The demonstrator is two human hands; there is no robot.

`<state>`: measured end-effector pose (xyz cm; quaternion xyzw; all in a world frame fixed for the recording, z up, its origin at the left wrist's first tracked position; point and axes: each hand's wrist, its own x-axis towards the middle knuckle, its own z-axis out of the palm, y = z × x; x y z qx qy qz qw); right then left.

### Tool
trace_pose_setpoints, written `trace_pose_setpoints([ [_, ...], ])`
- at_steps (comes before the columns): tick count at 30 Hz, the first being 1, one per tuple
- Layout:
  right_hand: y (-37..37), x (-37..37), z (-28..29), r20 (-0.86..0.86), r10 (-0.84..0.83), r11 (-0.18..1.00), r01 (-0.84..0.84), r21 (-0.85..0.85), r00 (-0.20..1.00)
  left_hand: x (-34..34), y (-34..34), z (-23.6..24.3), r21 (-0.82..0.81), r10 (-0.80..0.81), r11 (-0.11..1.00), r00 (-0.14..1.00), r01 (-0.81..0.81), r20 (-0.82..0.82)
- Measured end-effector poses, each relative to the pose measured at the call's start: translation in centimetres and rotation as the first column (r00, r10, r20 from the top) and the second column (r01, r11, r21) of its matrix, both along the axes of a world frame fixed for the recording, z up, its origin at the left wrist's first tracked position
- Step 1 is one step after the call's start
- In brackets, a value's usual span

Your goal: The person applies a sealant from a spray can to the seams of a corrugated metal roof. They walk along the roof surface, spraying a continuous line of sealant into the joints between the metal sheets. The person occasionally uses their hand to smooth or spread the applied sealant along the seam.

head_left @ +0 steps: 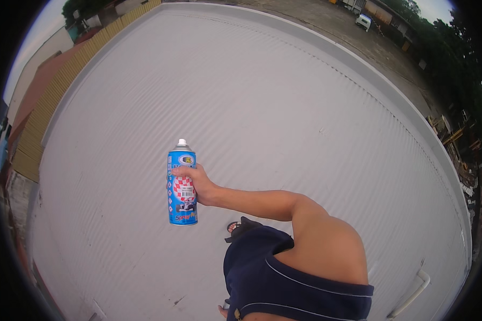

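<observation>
A blue spray paint can [182, 209] with a red-and-white checkered pattern and a race car picture stands upright in the grip of my right hand [199, 184]. The thumb lies across its front and the other fingers go behind it. A white nozzle [182, 142] tops the can, with no cap over it. My right arm reaches in from the right. Only a bit of my left hand [221, 310] shows at the lower edge, beside my navy sleeveless shirt. Against its fingers is a small greyish object [226, 305], mostly hidden.
Underfoot spreads a pale grey ribbed metal roof [144, 107] with a raised rim [305, 27]. My sandaled foot [233, 227] rests on it. A bent white pipe [415, 294] rises at the lower right. Beyond the edge are a yard, a white vehicle [363, 21], trees and yellow corrugated sheeting [75, 69].
</observation>
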<state>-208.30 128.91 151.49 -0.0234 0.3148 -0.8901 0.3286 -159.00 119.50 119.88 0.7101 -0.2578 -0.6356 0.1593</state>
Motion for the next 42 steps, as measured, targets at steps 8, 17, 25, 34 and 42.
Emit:
trace_pose_setpoints([
  [8, 6.8, -6.6, 1.8, -0.065, -0.310, 0.951, 0.308, -0.043, 0.949, -11.2, -11.0, 1.3, -0.219, -0.267, 0.943, 0.962, 0.249, -0.056],
  [17, 6.6, -3.2, -0.8, -0.422, -0.080, 0.915, 0.235, 0.329, 0.903, -13.2, -9.4, -8.2, -0.002, -0.591, 0.806, 0.805, 0.592, -0.041],
  [25, 10.0, -1.1, -1.0, 0.062, -0.421, 0.906, 0.417, 0.069, 0.905, -8.3, -10.0, -8.4, 0.209, -0.541, 0.817, 0.840, 0.538, -0.047],
  [34, 12.1, 3.3, -0.6, -0.259, -0.369, 0.903, 0.411, 0.129, 0.893, -9.7, -9.2, -1.0, 0.023, -0.427, 0.902, 0.898, 0.432, -0.110],
  [42, 10.7, 10.7, -3.0, -0.438, -0.220, 0.917, 0.338, 0.212, 0.872, -3.2, -9.3, -8.9, 0.053, -0.675, 0.735, 0.737, 0.676, -0.043],
])
